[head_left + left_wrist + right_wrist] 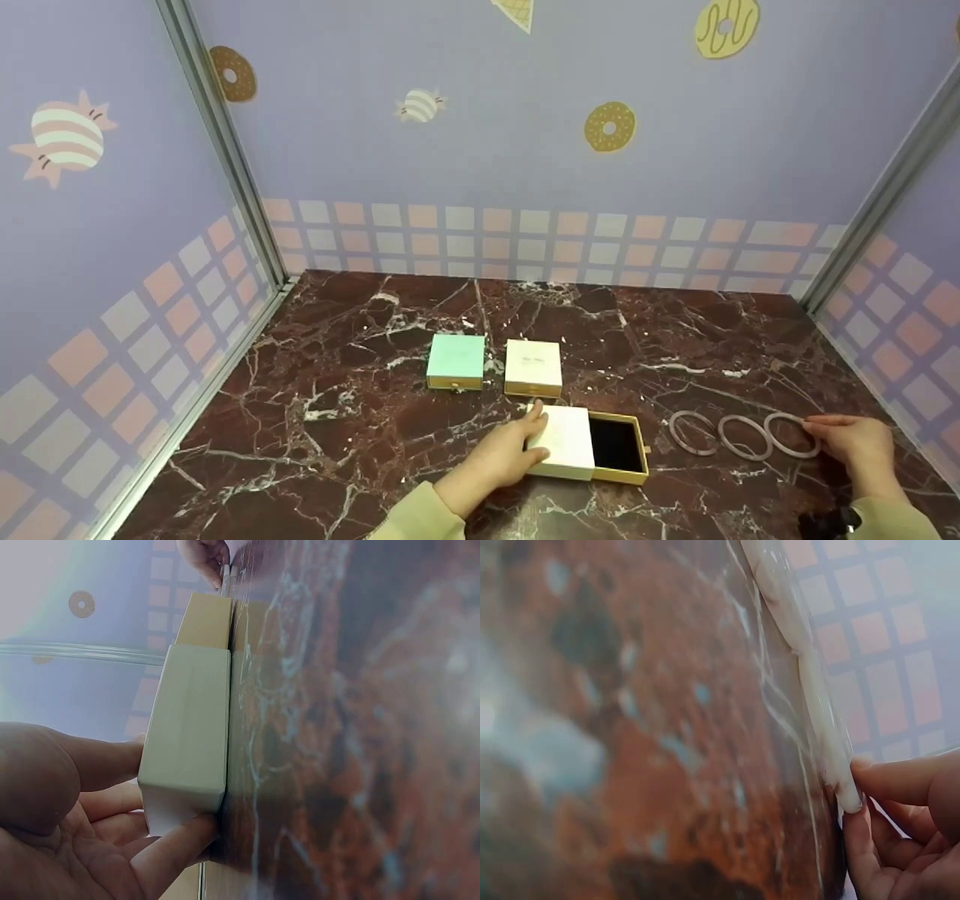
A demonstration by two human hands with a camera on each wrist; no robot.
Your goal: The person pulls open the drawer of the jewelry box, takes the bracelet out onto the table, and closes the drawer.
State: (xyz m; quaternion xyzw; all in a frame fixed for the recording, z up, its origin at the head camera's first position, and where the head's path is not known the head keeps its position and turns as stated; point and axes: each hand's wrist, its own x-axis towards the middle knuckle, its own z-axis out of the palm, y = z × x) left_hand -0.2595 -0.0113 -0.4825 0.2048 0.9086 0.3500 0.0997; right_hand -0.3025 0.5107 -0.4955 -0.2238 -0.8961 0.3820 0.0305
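A cream-white drawer box point(564, 442) sits near the front middle of the table, its gold-edged drawer point(619, 476) pulled out to the right and showing a black lining. My left hand point(508, 452) holds the box's sleeve at its left end; thumb and fingers close about the white sleeve point(189, 720) in the left wrist view. On the right, my right hand point(859, 444) pinches the outer edge of a pale bangle point(826, 742) between thumb and fingers, with the bangle low at the tabletop. Two more bangles lie to its left, the middle one point(754, 458) and the leftmost point(673, 431).
Behind the drawer box stand a closed mint-green box point(457, 357) and a closed cream box point(533, 363), side by side. Dark red marble-patterned tabletop point(337, 450) lies beneath everything. Lilac panels point(495, 165) with metal corner posts enclose the back and both sides.
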